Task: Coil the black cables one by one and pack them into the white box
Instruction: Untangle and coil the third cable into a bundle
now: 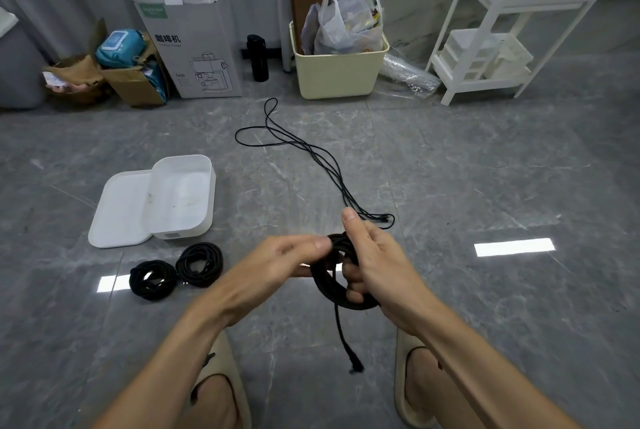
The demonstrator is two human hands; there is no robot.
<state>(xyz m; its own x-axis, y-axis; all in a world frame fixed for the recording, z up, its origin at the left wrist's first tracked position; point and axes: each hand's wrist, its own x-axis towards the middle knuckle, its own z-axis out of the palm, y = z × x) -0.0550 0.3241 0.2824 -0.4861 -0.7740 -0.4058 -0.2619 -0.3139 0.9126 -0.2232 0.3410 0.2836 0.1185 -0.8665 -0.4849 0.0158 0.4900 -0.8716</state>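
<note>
— Two finished coils lie on the grey floor at lower left of centre, don't they?

— Yes, a left coil [152, 279] and a right coil [200, 264], touching each other, just below the white box [181, 198]. The box sits open, with its lid [121, 209] lying flat against its left side.

— What else is around?

— Along the top of the frame: a tall coffee machine carton [188, 37], a brown cardboard box [133, 80] of clutter to its left, a black flask [258, 58], a cream bin [337, 70] stuffed with plastic bags, and a white shelf unit [502, 23] at upper right. Nothing lies between the hands and the white box but bare floor.

— And the cable being worked?

— The held coil [341, 276] is at centre, right of the box. The right hand [372, 259] grips it with fingers curled through the loop, thumb up. The left hand [287, 259] pinches the coil's upper edge. The loop stands roughly upright, and its loose tail [346, 342] hangs straight down, plug at the bottom.

— Any uncoiled cable?

— One loose cable [313, 155] stretches on the floor from upper centre diagonally down-right, ending just behind the right hand.
</note>
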